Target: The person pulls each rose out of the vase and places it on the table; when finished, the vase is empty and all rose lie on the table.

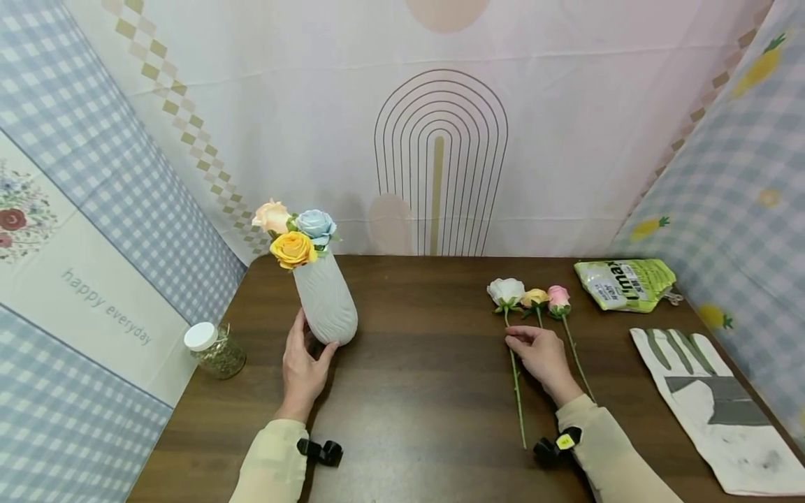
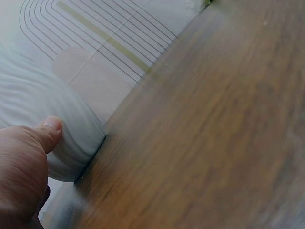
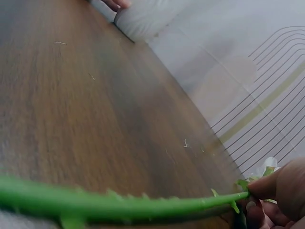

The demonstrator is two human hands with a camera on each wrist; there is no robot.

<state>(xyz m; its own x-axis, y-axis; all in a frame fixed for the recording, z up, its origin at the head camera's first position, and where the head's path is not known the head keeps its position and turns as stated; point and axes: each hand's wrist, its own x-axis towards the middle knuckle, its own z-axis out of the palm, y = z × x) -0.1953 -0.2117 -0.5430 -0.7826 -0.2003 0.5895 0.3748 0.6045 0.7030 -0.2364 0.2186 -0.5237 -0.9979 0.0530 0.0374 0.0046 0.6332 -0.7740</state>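
Observation:
On the left stands a white vase (image 1: pixel 325 297) with grooved sides, holding a peach rose (image 1: pixel 272 216), a light blue rose (image 1: pixel 316 225) and a yellow rose (image 1: pixel 293 249). My left hand (image 1: pixel 305 370) grips its lower part, with the thumb (image 2: pixel 51 126) against the ridged side. Over on the right, my right hand (image 1: pixel 542 356) pinches the green stem (image 3: pixel 157 206) of a white rose (image 1: pixel 506 290) between thumb and fingertips. Beside that flower lie a small yellow rose (image 1: pixel 534 298) and a pink rose (image 1: pixel 558 299), their stems partly hidden by the right hand and sleeve.
A jar with a white lid (image 1: pixel 216 351) and dried green contents stands left of the vase. At the right lie a green and white packet (image 1: pixel 625 285) and a white and grey glove (image 1: pixel 723 412). Patterned cloth walls border the brown table (image 1: pixel 434 405).

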